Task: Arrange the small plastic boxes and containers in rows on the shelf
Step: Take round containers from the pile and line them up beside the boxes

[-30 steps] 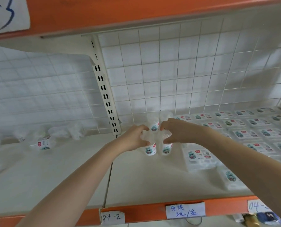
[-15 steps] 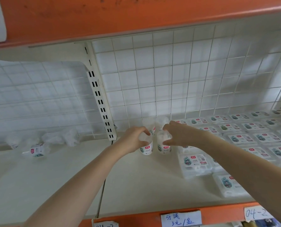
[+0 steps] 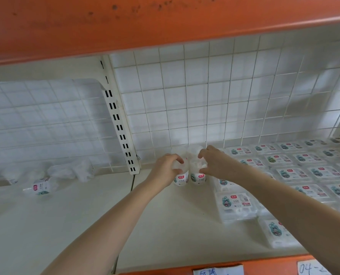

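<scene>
A: Risk here? Two small clear containers are gripped, one per hand, side by side and touching, upright on the shelf [image 3: 165, 225] close to the wire grid back [image 3: 205, 100].

B: A tip-over is likely if either is released off balance; they look tall, narrow and light. The neighbour could be knocked too.

A: Pose?

B: Both arms are stretched forward. The left hand [image 3: 166, 169] is curled round the top of the left container [image 3: 180, 176]; the right hand [image 3: 214, 163] is curled round the right container [image 3: 198, 174].

A: Other stock?

B: Flat boxes [image 3: 235, 205] are laid in rows right of the right hand; a toppled container [image 3: 39, 187] is seen well left of the left hand.
</scene>
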The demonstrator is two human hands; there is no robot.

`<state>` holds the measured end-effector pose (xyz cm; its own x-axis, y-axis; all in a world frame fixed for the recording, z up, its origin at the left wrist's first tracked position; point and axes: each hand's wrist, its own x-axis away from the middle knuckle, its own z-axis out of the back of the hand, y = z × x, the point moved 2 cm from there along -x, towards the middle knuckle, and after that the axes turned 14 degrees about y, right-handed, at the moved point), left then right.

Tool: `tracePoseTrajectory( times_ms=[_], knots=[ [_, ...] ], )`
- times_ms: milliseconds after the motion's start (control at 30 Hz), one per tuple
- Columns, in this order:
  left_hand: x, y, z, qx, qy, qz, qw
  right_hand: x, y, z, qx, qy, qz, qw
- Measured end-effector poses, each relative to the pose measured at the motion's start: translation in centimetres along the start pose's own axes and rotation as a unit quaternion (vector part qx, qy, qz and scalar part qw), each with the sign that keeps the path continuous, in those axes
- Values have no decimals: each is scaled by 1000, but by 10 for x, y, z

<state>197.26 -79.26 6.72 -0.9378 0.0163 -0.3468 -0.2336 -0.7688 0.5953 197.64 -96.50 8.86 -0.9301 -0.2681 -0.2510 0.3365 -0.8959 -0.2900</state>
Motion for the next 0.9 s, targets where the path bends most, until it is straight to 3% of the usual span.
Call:
tracePoseTrajectory(
  times_ms=[567,900],
  knots=[
    [-6,-12,-7,19,45,-40,998,-4,4,-8,17,36,5,999],
    [-1,-12,-9,-5,46,-55,997,-3,7,-6,83,50,15,995]
  ],
)
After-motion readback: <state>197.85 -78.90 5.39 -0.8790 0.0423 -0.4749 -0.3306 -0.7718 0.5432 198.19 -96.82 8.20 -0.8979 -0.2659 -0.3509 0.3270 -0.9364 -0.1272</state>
